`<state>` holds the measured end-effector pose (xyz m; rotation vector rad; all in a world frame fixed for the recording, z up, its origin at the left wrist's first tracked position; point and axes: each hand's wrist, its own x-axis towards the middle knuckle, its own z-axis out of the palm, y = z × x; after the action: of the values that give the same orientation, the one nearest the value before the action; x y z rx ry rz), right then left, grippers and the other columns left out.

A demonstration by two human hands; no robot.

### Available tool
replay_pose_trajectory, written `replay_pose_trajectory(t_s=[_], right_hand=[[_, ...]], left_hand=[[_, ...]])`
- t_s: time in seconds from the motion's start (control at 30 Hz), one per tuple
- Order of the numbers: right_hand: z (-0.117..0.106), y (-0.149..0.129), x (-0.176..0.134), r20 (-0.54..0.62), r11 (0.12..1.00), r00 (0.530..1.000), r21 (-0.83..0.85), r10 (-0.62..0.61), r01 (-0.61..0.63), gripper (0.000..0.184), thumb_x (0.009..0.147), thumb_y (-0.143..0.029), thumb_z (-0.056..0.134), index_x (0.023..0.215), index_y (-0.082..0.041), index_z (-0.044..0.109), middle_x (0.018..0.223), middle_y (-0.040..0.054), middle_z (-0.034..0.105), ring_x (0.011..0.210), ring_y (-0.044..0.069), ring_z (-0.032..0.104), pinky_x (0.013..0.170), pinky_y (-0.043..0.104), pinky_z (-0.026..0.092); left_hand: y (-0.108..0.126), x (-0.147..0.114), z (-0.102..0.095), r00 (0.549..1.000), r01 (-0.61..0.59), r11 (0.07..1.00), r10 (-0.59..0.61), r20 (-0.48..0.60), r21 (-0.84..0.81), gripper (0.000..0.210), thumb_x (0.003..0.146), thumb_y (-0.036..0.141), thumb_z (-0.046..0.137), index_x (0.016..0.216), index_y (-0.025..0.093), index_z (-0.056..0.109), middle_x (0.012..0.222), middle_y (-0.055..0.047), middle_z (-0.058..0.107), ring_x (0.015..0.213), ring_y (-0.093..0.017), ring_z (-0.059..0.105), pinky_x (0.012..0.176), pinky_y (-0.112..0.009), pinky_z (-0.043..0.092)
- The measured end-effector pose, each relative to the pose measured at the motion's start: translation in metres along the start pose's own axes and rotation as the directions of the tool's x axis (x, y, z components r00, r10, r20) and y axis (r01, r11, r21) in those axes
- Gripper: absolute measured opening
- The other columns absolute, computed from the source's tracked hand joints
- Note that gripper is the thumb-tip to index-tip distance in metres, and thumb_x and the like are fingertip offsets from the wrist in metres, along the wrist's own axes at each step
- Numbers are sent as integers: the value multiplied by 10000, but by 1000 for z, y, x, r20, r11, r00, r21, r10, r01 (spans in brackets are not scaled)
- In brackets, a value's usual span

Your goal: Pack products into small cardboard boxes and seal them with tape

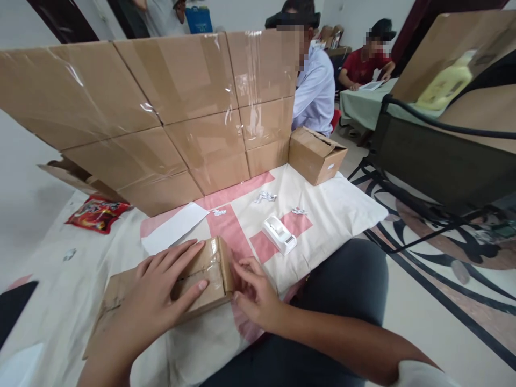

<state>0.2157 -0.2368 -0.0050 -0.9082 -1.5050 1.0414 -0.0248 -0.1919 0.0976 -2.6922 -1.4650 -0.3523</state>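
Note:
A small brown cardboard box lies on the cloth in front of me, with clear tape over its right end. My left hand rests on its top, fingers stretched out and thumb apart, pressing on the lid. At the box's right end is my right hand, its fingers curled and pinched close to the end face. Whatever is between those fingertips is too small to tell. A white tape dispenser sits just beyond my right hand. Left of it, a white sheet of paper lies partly behind the box.
A tall taped cardboard partition stands across the table's far side. Near its right end is another carton. Crumpled tape scraps and a red packet lie on the cloth. A folding chair is at right; people sit beyond.

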Motion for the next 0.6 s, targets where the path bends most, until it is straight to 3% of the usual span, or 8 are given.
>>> replay_pose_trajectory(t_s=[0.13, 0.2, 0.27, 0.33, 0.4, 0.5, 0.6], right_hand=[[-5, 4, 3, -2, 994, 994, 15, -111, 111, 364, 828, -249, 660, 1179, -192, 736, 1220, 118, 560, 1101, 220, 620, 964, 397, 551], [-9, 7, 5, -26, 987, 987, 32, -156, 157, 385, 847, -279, 656, 1219, -209, 724, 1276, 128, 571, 1175, 239, 620, 1046, 446, 520], [-15, 8, 10, 36, 994, 994, 19, -108, 107, 595, 856, -328, 683, 1433, -214, 599, 1469, 161, 508, 1378, 288, 525, 1171, 505, 422], [-22, 8, 20, 191, 1000, 982, -24, -6, 11, 911, 847, -413, 732, 1628, -186, 323, 1681, 192, 284, 1575, 333, 274, 1271, 551, 253], [-28, 7, 31, 365, 996, 928, -71, 69, -47, 1212, 804, -512, 792, 1680, -156, 34, 1750, 200, 46, 1630, 343, 65, 1303, 552, 141], [-32, 7, 43, 520, 991, 849, -135, 92, -25, 1528, 664, -602, 892, 1642, -152, -194, 1744, 213, -77, 1632, 349, 3, 1313, 516, 141], [-26, 9, 42, 505, 974, 860, -223, 74, 47, 1656, 523, -622, 950, 1649, -166, -175, 1741, 229, -16, 1627, 376, 25, 1308, 509, 188]], left_hand=[[-5, 0, 6, 998, -26, 999, 28, -50, 40, 641, 982, 614, 471, 1572, 395, 351, 1475, -38, 611, 1282, -317, 608, 997, -468, 416], [-7, 1, 8, 996, -51, 997, 55, -68, 60, 648, 980, 608, 473, 1578, 390, 346, 1459, -44, 626, 1258, -316, 628, 978, -464, 435], [-9, 1, 9, 994, -72, 995, 78, -82, 73, 655, 975, 607, 481, 1579, 393, 344, 1454, -43, 633, 1244, -318, 642, 959, -468, 455], [-12, 0, 10, 990, -84, 993, 92, -107, 78, 660, 965, 617, 487, 1574, 401, 353, 1455, -40, 635, 1232, -327, 652, 938, -482, 474], [-13, -2, 11, 986, -103, 992, 111, -125, 69, 667, 954, 625, 498, 1570, 411, 359, 1455, -36, 636, 1220, -333, 661, 928, -497, 491], [-12, -4, 10, 983, -132, 991, 136, -126, 36, 673, 941, 609, 527, 1568, 429, 362, 1464, -17, 632, 1231, -331, 657, 945, -513, 513], [-9, -3, 6, 982, -142, 990, 142, -128, 12, 652, 939, 577, 538, 1557, 449, 374, 1467, 6, 630, 1247, -323, 650, 958, -517, 531]])
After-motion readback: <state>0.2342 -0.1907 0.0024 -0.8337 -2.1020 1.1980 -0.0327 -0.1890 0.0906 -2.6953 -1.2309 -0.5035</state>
